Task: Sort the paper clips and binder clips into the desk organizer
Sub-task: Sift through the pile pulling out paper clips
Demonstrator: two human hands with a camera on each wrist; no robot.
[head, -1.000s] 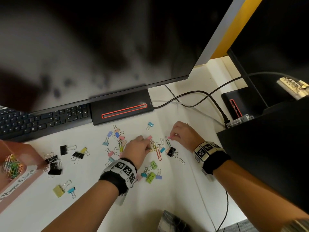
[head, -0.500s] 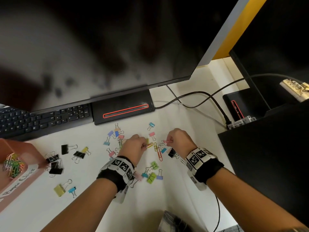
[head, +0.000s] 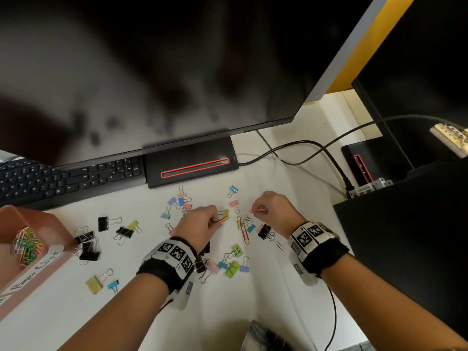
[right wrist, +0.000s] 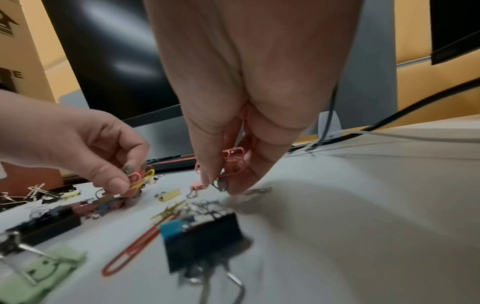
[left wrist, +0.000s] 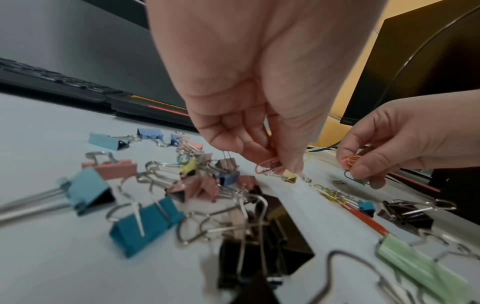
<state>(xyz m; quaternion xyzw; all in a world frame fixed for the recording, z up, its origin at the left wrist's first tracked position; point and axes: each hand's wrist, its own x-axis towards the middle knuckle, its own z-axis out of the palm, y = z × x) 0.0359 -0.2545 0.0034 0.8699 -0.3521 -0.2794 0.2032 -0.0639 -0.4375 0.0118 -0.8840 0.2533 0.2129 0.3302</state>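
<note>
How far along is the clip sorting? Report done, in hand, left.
Done: coloured paper clips lie in the pink organizer. In hand: left hand and right hand each pinch paper clips. Left: binder clips and a long red paper clip on the desk.

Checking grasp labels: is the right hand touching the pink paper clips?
Touching. The right wrist view shows the right hand fingers pinching the pink paper clips.

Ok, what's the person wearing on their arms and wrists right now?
Both forearms are bare, with no sleeves. Each wrist carries a black band topped by a white strip printed with square black-and-white markers. Small white tags with printed codes hang below both bands. No gloves on the left hand or right hand; I see no rings.
</note>
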